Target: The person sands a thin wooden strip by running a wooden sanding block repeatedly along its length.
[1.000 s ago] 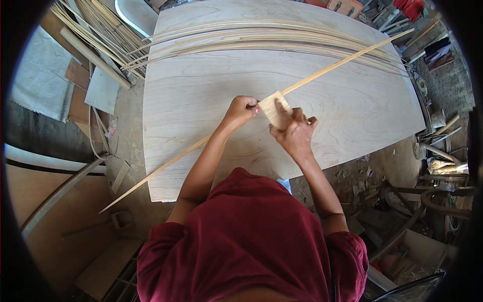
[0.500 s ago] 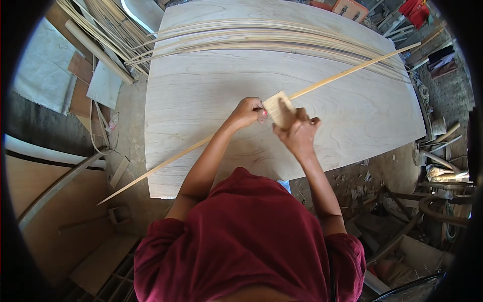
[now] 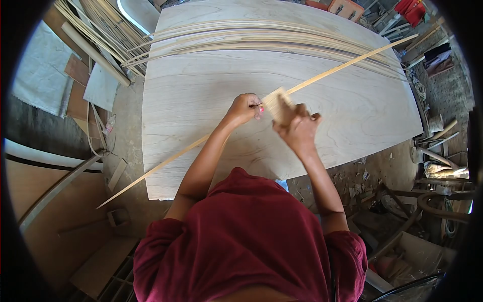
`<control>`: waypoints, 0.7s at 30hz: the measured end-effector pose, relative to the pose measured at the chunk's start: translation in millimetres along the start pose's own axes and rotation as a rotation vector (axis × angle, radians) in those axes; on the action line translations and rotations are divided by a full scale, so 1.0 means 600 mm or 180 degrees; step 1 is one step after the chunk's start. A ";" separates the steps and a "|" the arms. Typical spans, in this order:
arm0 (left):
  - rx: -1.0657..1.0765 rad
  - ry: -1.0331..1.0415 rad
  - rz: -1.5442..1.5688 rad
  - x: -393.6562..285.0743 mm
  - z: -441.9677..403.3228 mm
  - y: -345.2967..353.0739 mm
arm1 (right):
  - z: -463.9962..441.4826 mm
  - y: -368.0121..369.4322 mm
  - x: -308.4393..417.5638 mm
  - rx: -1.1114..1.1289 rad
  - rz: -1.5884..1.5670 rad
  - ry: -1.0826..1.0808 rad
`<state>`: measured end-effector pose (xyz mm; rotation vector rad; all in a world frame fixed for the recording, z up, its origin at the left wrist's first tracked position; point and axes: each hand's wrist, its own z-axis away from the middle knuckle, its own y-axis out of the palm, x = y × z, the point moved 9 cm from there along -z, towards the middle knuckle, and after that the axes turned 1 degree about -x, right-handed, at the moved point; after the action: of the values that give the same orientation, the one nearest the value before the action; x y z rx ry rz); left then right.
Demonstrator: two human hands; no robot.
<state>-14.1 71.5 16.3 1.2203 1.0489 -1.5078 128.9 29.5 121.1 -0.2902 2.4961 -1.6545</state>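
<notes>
A long, thin wooden strip (image 3: 352, 60) lies slantwise over a pale plywood sheet (image 3: 191, 85), its lower left end sticking out past the edge. My left hand (image 3: 245, 108) is closed in a pinch on the middle of this strip. Just to the right, my right hand (image 3: 300, 132) grips a flat rectangular wooden block (image 3: 276, 102) by its lower end, fingers bent around it. The block rests over the strip beside my left fingertips and hides that stretch of it. Whether anything is fixed to its underside cannot be seen.
Several thin wooden strips (image 3: 241, 38) lie across the far part of the sheet. More strips (image 3: 108, 27) lean at the upper left. Curved wooden pieces (image 3: 448, 209) and scraps crowd the floor at lower right. An orange case (image 3: 347, 9) sits at the back.
The strip's far right end has risen slightly in view. Both hands and the block remain nearly in place, and the whole view has shifted a little.
</notes>
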 end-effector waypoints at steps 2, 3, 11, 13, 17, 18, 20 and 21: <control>-0.0105 0.0025 0.0042 0.002 -0.001 -0.004 | 0.008 0.011 0.023 0.0087 -0.0203 -0.0380; -0.0106 0.0024 0.0042 0.000 0.002 -0.002 | 0.001 0.011 0.018 0.0088 -0.0204 -0.0381; -0.0059 -0.0082 -0.0086 0.005 0.005 0.006 | -0.033 -0.001 -0.076 -0.0186 0.0147 0.0551; -0.0063 0.0013 -0.0100 0.003 0.001 0.006 | -0.013 0.013 -0.042 0.0240 -0.0108 0.0350; -0.0045 -0.0020 -0.0239 0.002 0.001 -0.001 | 0.013 0.025 0.001 0.0094 -0.0506 -0.0199; -0.0041 -0.0022 -0.0239 0.004 0.000 -0.001 | 0.006 0.022 -0.004 0.0204 -0.0402 -0.0165; -0.0024 0.0167 -0.0280 0.003 -0.002 0.002 | -0.017 0.007 -0.032 0.0158 -0.0225 0.0099; -0.0012 0.0160 -0.0268 0.005 -0.001 0.004 | -0.026 0.002 -0.057 0.0106 -0.0039 0.0361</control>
<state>-11.8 71.0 13.2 1.2303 1.1486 -1.5453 158.6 51.9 126.3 -0.2142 2.5487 -1.7627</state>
